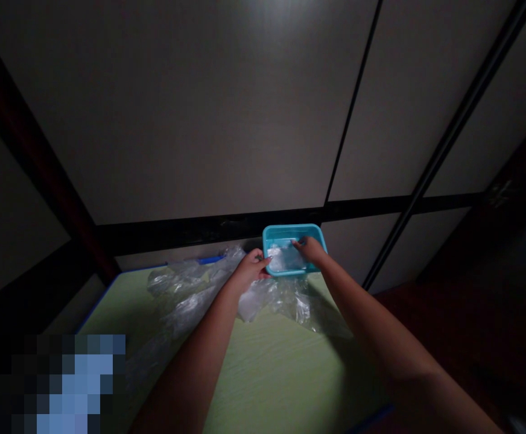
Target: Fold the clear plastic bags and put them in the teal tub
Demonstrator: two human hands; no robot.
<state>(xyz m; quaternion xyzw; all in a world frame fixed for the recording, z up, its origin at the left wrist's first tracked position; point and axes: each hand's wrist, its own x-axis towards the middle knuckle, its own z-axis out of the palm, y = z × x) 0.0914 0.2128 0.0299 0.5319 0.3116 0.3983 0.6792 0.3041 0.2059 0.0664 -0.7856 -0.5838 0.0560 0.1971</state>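
A turquoise plastic tub (295,273) stands at the far side of the green table, with clear plastic (283,256) lying inside it. My left hand (250,270) grips the tub's left side, thumb by the rim and fingers lower down. My right hand (312,250) reaches over the right rim into the tub. Its fingers are bent together at the clear plastic; what lies between them is small and dim. Crumpled clear plastic bags (190,292) spread across the table under and beside my left forearm, and more film (306,307) lies in front of the tub.
The green table (263,374) has a blue edge. Right behind it rises a panelled cabinet front (218,132) with dark strips. A dark reddish floor (430,325) lies to the right. A blurred-out patch covers the lower left corner.
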